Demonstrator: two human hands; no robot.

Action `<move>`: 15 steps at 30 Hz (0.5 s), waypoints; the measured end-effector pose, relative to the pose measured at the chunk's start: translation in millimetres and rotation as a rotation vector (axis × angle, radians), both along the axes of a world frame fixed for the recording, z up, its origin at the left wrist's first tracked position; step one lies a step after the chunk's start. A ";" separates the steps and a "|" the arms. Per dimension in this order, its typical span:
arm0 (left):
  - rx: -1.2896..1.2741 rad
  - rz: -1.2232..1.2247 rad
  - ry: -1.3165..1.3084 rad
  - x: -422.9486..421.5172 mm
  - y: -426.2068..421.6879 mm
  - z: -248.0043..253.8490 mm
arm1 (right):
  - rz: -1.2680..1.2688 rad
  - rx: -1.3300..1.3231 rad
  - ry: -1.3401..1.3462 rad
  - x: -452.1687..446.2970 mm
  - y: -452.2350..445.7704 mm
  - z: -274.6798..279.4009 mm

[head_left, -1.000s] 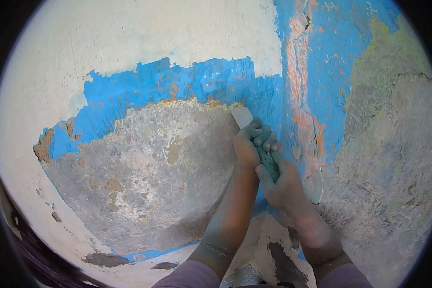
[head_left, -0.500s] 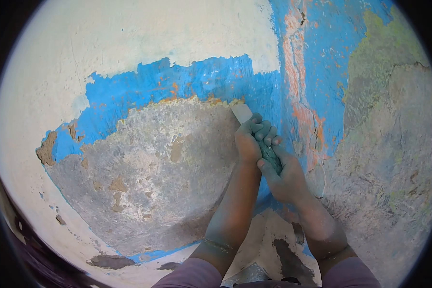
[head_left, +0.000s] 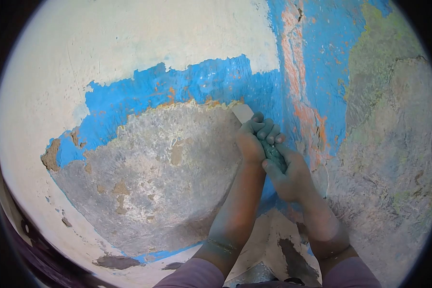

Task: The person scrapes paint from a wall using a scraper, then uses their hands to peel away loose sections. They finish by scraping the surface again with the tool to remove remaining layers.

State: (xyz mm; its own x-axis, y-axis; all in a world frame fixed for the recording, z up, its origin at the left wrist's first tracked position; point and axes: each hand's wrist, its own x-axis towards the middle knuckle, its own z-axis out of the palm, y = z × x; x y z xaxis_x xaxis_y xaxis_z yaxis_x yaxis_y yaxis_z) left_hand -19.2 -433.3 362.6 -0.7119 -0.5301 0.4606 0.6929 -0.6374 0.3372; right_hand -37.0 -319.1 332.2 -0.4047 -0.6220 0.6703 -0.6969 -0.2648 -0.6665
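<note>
Both my hands grip one paint scraper with a flat pale blade (head_left: 243,113) and a dusty, dark green handle (head_left: 275,156). My left hand (head_left: 252,140) is closed around the front of the handle, close behind the blade. Lower down, my right hand (head_left: 292,176) wraps the rear of the handle, its thumb along the side. The blade points up and left, lying against the wall where blue paint (head_left: 201,79) meets bare grey plaster (head_left: 177,158). Dust coats my fingers. Whether the blade's edge bites under the paint cannot be made out.
Cream paint (head_left: 129,38) covers the upper left wall. To the right, a corner runs down with a cracked orange-pink strip (head_left: 295,62). Beyond it is a rough grey-green wall (head_left: 379,153). Brown holes such as the chipped spot (head_left: 51,154) mark the surface.
The scraper and both hands have shifted very slightly right along the paint edge. The grip is the same, and the view has tilted a little.
</note>
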 end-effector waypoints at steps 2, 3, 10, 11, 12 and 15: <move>-0.041 -0.034 0.008 -2.9 -6.2 -13.6 | 0.057 -0.019 -0.048 -2.8 -2.6 -3.4; -0.081 -0.067 0.017 -4.1 -7.2 -11.5 | -0.001 -0.038 0.011 -1.9 -7.0 -5.3; -0.070 -0.034 -0.015 -6.3 -11.2 -12.1 | 0.071 -0.145 0.033 -7.6 -9.7 -16.9; -0.059 -0.029 -0.011 -4.8 -12.8 -11.4 | 0.076 -0.141 0.031 -6.5 -12.3 -15.7; -0.048 -0.029 -0.009 -4.2 -13.1 -10.6 | 0.013 -0.088 0.042 -0.4 -13.4 -6.7; -0.079 -0.014 -0.004 -3.4 -11.0 -3.9 | -0.016 -0.087 0.039 -7.0 -14.3 -9.3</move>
